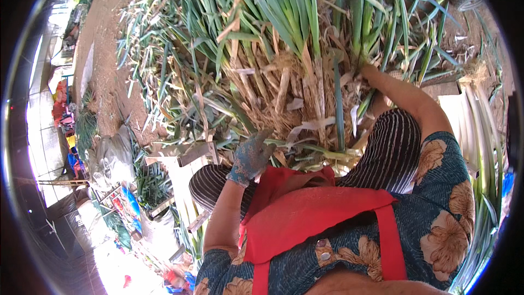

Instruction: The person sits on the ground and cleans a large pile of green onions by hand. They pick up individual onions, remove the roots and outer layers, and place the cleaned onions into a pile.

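Observation:
My left hand (250,156), in a speckled blue-grey glove, is over my left knee at the near edge of a heap of long green onions (282,86). Nothing shows in it, and its thumb stands apart from the fingers. Reaching forward, my right arm goes in among the stalks at the heap's right side. Leaves and roots hide most of my right hand (367,70), so its grip is hidden. Before me the onions stand with roots towards me and green leaves (290,4) pointing away. Dry husks and brown roots (274,119) hang around their bases.
Cleaned onions with white stems (477,119) lie in a stack at my right. Loose leaf trimmings (163,57) spread over the dirt floor (108,45) on the left. A wooden piece (196,153) is beside my left knee, and a plastic sack (116,157) lies farther left.

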Demonstrator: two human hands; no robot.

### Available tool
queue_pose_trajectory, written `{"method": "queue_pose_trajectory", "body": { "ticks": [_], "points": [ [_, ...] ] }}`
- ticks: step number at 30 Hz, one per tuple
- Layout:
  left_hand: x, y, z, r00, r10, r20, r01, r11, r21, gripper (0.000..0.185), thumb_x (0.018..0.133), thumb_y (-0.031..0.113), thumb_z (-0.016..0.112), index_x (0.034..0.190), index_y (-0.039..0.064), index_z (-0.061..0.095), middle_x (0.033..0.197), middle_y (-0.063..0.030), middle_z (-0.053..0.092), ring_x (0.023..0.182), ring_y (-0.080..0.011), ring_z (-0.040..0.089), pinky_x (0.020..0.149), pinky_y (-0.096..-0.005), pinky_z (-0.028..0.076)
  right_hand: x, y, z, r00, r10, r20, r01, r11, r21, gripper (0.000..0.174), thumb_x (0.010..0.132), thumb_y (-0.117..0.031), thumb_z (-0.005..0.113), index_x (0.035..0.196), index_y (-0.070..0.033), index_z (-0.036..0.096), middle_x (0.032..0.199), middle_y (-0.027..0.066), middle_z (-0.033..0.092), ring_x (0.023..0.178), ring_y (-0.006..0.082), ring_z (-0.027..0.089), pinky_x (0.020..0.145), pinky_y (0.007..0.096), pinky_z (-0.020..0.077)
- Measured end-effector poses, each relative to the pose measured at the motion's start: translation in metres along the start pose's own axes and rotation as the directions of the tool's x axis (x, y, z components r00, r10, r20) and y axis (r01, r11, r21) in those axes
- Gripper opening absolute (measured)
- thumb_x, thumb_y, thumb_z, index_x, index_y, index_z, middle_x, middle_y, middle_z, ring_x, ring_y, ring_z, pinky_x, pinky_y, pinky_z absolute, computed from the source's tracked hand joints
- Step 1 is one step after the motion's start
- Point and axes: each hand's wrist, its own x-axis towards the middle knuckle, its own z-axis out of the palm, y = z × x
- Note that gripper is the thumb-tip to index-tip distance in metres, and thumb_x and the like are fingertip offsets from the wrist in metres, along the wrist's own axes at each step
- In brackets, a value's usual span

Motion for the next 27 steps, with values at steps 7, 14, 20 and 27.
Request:
{"method": "queue_pose_trajectory", "body": {
  "ticks": [7, 14, 20, 27],
  "points": [
    [0.001, -0.004, 0.001, 0.981, 0.155, -0.118, -0.160, 0.987, -0.027, 0.041, 0.087, 0.028, 0.060, 0.123, 0.010, 0.053, 0.110, -0.0182, 0.060, 0.101, -0.0336, 0.060, 0.084, -0.0389, 0.048, -0.038, -0.084, -0.121, 0.801, 0.571, -0.181, -0.027, 0.336, 0.941, 0.060, 0.075, -0.047, 0.069, 0.113, -0.002, 0.060, 0.095, 0.0173, 0.065, 0.089, 0.0257, 0.064, 0.075, 0.0375, 0.0522],
    [-0.006, 0.000, -0.011, 0.932, 0.163, -0.325, -0.229, 0.957, -0.177, 0.033, 0.087, 0.018, 0.063, 0.117, 0.005, 0.058, 0.114, -0.0140, 0.061, 0.107, -0.0265, 0.058, 0.090, -0.0346, 0.045, -0.017, -0.198, -0.106, 0.854, 0.514, -0.077, -0.316, 0.632, 0.707, 0.058, 0.077, -0.042, 0.067, 0.117, -0.001, 0.056, 0.112, 0.0157, 0.059, 0.098, 0.0296, 0.058, 0.084, 0.0348, 0.0478],
    [-0.024, -0.006, -0.012, 0.910, 0.221, -0.351, -0.253, 0.966, -0.049, 0.036, 0.086, 0.023, 0.063, 0.118, 0.007, 0.057, 0.115, -0.0172, 0.060, 0.109, -0.0310, 0.057, 0.091, -0.0370, 0.045, -0.031, -0.229, -0.101, 0.809, 0.584, 0.065, -0.155, 0.106, 0.982, 0.060, 0.081, -0.029, 0.067, 0.130, -0.005, 0.042, 0.116, 0.0161, 0.057, 0.097, 0.0300, 0.058, 0.086, 0.0385, 0.0451],
    [-0.020, -0.006, -0.014, 0.920, 0.136, -0.367, -0.254, 0.920, -0.297, 0.035, 0.087, 0.020, 0.064, 0.118, 0.007, 0.058, 0.114, -0.0151, 0.062, 0.106, -0.0256, 0.059, 0.091, -0.0339, 0.046, -0.118, -0.217, -0.256, 0.662, 0.642, -0.386, 0.513, -0.013, 0.858, 0.070, 0.082, -0.024, 0.067, 0.139, -0.008, 0.030, 0.112, 0.0118, 0.057, 0.084, 0.0142, 0.058, 0.066, 0.0261, 0.0532]
  ]
}}
